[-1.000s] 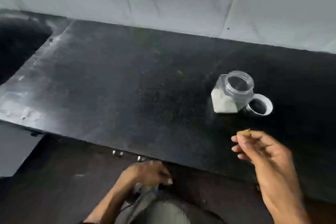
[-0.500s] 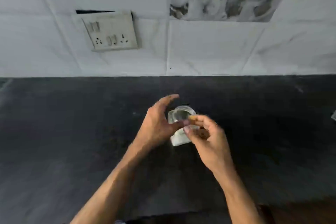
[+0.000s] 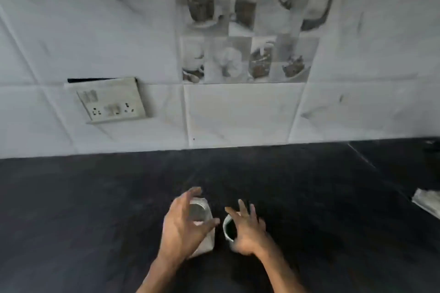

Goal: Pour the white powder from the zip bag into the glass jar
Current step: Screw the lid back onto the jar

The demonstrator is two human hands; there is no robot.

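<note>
Item: one glass jar (image 3: 201,211) holding white powder (image 3: 206,244), on black counter (image 3: 95,197); one white-rimmed lid (image 3: 226,227) just right of the jar. Two hands: left hand (image 3: 181,226) curved wide round the jar, actual grip lost in blur. Right hand (image 3: 247,233) flat, fingers spread, over the lid.

Things counted on and above the one worktop (image 3: 95,197)

Two grips are counted, the left grip (image 3: 183,228) and the right grip (image 3: 247,231), both low in the middle of the frame. One glass jar (image 3: 202,211) and one pale round lid (image 3: 227,226) are seen there, side by side. One socket plate (image 3: 112,102) is counted at middle left and one panel of pictured tiles (image 3: 247,28) at upper centre. One pale, blurred thing (image 3: 428,202) is cut by the right edge.
</note>
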